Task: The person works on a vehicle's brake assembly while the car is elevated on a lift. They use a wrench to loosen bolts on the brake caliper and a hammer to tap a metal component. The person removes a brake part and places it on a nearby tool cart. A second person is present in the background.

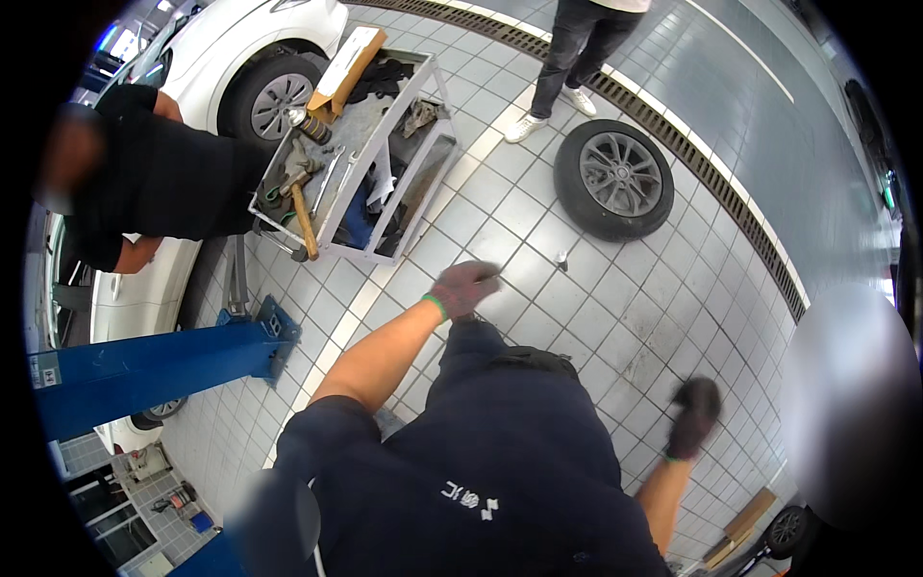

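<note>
My left hand [463, 288], in a dark reddish work glove with a green cuff, hangs over the tiled floor in front of my leg. Its fingers point to the right, loosely apart and a little blurred, with nothing held in them. My right hand [694, 418], in a dark glove, is out at my right side, and motion smears its fingers. A wheel with a tyre and grey spoked rim [612, 180] lies flat on the floor ahead, touched by neither hand. Near it is a small pale object [562, 260], too small to name.
A grey tool cart [385, 130] at the left ahead carries a hammer [305, 221], wrenches [329, 180], a spray can [310, 125] and a cardboard box [348, 72]. A person in black [178, 178] stands beside it. Another person's legs [577, 58] are beyond the wheel. A blue lift post [163, 358] stands left.
</note>
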Action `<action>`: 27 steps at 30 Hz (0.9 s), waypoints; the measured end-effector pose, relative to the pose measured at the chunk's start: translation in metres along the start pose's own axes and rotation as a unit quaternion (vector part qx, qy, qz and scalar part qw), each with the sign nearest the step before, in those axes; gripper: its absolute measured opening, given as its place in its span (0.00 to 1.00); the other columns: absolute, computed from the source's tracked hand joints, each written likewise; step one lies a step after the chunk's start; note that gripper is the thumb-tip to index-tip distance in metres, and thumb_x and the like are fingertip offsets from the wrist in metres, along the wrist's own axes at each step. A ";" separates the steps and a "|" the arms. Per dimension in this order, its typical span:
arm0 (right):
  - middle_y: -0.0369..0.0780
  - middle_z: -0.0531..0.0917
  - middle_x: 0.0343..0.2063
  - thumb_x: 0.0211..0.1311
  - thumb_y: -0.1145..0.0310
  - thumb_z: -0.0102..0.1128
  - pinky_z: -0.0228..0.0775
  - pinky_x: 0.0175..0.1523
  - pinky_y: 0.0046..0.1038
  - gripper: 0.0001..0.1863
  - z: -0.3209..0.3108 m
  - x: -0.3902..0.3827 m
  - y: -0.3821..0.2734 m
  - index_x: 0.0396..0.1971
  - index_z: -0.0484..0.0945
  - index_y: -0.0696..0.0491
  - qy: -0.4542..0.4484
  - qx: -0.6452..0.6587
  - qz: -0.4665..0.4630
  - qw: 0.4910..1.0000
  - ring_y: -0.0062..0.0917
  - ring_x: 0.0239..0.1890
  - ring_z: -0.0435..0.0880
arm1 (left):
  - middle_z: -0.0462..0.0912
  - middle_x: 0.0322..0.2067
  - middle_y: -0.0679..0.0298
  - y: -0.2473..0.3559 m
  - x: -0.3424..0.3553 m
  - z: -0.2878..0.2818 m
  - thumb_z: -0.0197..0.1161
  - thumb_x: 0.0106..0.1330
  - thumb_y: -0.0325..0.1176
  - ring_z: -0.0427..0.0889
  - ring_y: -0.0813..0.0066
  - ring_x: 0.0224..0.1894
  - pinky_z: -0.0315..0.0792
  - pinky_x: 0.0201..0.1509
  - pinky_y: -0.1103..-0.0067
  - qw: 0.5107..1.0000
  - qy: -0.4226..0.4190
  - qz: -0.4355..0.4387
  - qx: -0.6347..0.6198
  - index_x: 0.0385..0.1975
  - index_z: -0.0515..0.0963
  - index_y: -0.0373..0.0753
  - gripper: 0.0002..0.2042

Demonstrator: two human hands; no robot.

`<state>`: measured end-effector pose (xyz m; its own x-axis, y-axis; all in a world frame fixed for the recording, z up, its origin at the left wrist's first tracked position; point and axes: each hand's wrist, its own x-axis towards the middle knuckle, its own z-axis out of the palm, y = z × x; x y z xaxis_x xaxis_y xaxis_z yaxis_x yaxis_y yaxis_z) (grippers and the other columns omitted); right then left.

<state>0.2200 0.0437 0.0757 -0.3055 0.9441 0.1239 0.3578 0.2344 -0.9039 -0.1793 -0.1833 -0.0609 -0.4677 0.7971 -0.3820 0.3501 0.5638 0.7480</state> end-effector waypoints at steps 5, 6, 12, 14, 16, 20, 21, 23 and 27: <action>0.44 0.79 0.31 0.53 0.79 0.64 0.74 0.41 0.41 0.10 0.217 -0.001 -0.120 0.35 0.75 0.54 -0.324 -0.050 -0.237 0.914 0.44 0.36 0.80 | 0.86 0.52 0.59 0.104 -0.056 -0.086 0.64 0.73 0.39 0.82 0.71 0.56 0.75 0.62 0.74 0.899 -0.013 0.173 -0.402 0.59 0.80 0.34 0.20; 0.43 0.80 0.30 0.52 0.76 0.67 0.74 0.38 0.38 0.11 0.248 -0.002 -0.138 0.34 0.75 0.54 -0.353 0.028 -0.254 0.900 0.40 0.33 0.80 | 0.86 0.50 0.60 0.110 -0.068 -0.110 0.63 0.74 0.38 0.82 0.72 0.55 0.75 0.61 0.74 0.887 -0.010 0.165 -0.430 0.59 0.79 0.32 0.20; 0.37 0.78 0.22 0.71 0.42 0.60 0.71 0.32 0.26 0.27 0.369 -0.028 -0.203 0.35 0.78 0.56 -0.545 0.446 0.296 0.645 0.25 0.27 0.79 | 0.85 0.31 0.61 0.072 -0.106 -0.201 0.59 0.75 0.32 0.83 0.75 0.30 0.78 0.35 0.77 0.815 0.061 0.129 -0.562 0.53 0.80 0.31 0.14; 0.37 0.79 0.24 0.70 0.40 0.60 0.71 0.33 0.25 0.29 0.396 -0.030 -0.220 0.37 0.79 0.57 -0.596 0.419 0.280 0.625 0.23 0.28 0.79 | 0.85 0.30 0.62 0.057 -0.113 -0.213 0.60 0.75 0.32 0.83 0.74 0.29 0.77 0.33 0.77 0.820 0.104 0.103 -0.553 0.51 0.81 0.32 0.13; 0.37 0.80 0.26 0.70 0.41 0.59 0.71 0.35 0.24 0.30 0.422 -0.029 -0.229 0.40 0.80 0.58 -0.642 0.356 0.241 0.635 0.22 0.29 0.79 | 0.85 0.30 0.62 0.045 -0.119 -0.224 0.60 0.75 0.32 0.83 0.74 0.30 0.77 0.34 0.77 0.818 0.150 0.076 -0.550 0.49 0.81 0.32 0.12; 0.37 0.83 0.29 0.72 0.45 0.59 0.72 0.37 0.24 0.29 0.467 -0.029 -0.229 0.46 0.81 0.61 -0.701 0.198 0.019 0.685 0.20 0.30 0.79 | 0.85 0.36 0.63 0.002 -0.110 -0.218 0.59 0.74 0.33 0.84 0.74 0.38 0.78 0.43 0.77 0.791 0.297 0.088 -0.528 0.48 0.81 0.34 0.10; 0.37 0.84 0.29 0.72 0.46 0.59 0.73 0.38 0.24 0.28 0.479 -0.029 -0.230 0.47 0.81 0.61 -0.720 0.177 0.033 0.670 0.20 0.30 0.79 | 0.84 0.37 0.63 -0.009 -0.107 -0.213 0.58 0.75 0.33 0.83 0.74 0.40 0.78 0.46 0.77 0.790 0.340 0.087 -0.503 0.47 0.80 0.34 0.10; 0.37 0.84 0.30 0.72 0.48 0.59 0.73 0.39 0.25 0.27 0.505 -0.025 -0.229 0.49 0.82 0.60 -0.765 0.136 0.146 0.612 0.20 0.31 0.79 | 0.84 0.39 0.62 -0.033 -0.099 -0.202 0.55 0.76 0.34 0.83 0.73 0.44 0.77 0.51 0.76 0.783 0.426 0.076 -0.447 0.45 0.79 0.34 0.10; 0.37 0.85 0.33 0.73 0.53 0.60 0.75 0.41 0.26 0.22 0.568 -0.015 -0.220 0.50 0.83 0.58 -0.838 -0.035 0.074 0.539 0.20 0.33 0.80 | 0.82 0.37 0.59 -0.065 -0.110 -0.215 0.53 0.77 0.34 0.83 0.71 0.37 0.78 0.43 0.75 0.733 0.527 -0.099 -0.418 0.43 0.77 0.34 0.10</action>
<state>-0.3547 -0.1540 0.0400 -0.6162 -0.5685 -0.5451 0.5023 0.2494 -0.8279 -0.3253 -0.3543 0.0493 -0.9639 -0.1408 -0.2261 -0.2233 -0.0359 0.9741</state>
